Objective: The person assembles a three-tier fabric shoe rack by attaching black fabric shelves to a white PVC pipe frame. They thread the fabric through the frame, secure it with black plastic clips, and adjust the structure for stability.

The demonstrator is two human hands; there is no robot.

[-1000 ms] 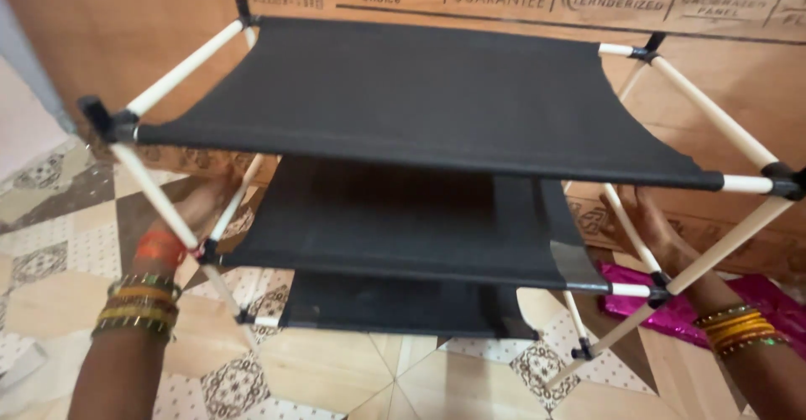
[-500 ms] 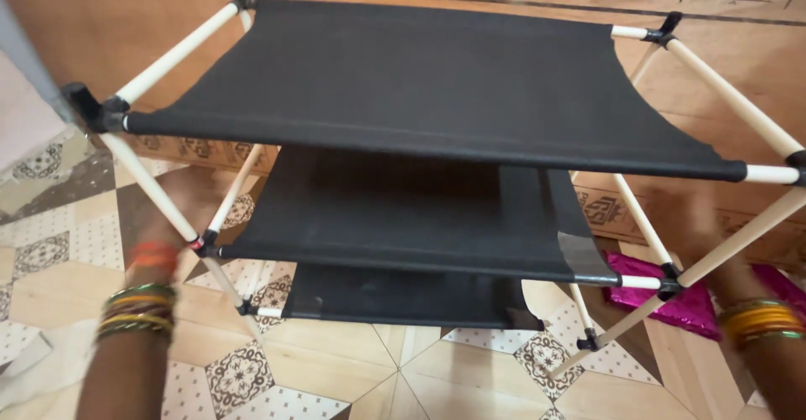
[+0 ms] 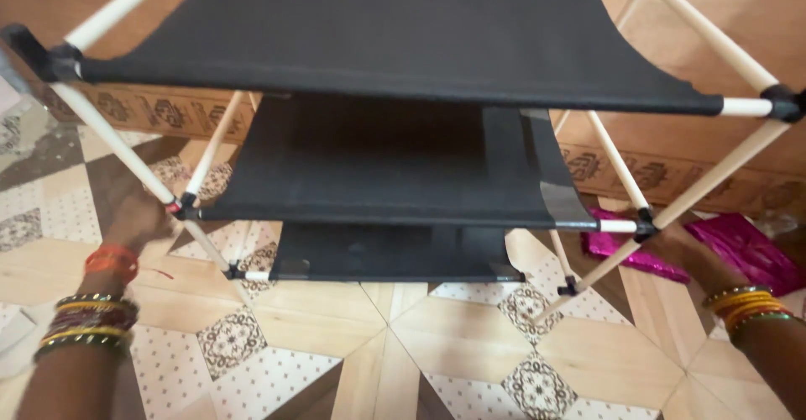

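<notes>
I am seeing my left hand (image 3: 138, 218) wearing an orange thread and stacked gold, red and green bangles; my right hand (image 3: 684, 252) is wearing gold and green bangles.

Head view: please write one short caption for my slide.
Left hand and right hand grip the middle-tier joints of a three-tier black fabric rack above patterned floor tiles.

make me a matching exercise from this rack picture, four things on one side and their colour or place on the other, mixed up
Things:
1. shelf fabric
2. frame rods
3. crumpled cloth
4. left hand

Colour or place:
A. shiny pink, on the floor by the rack's right side
B. at the middle shelf's front left joint
C. black
D. pale cream

Pairs: 1-C, 2-D, 3-A, 4-B
</notes>
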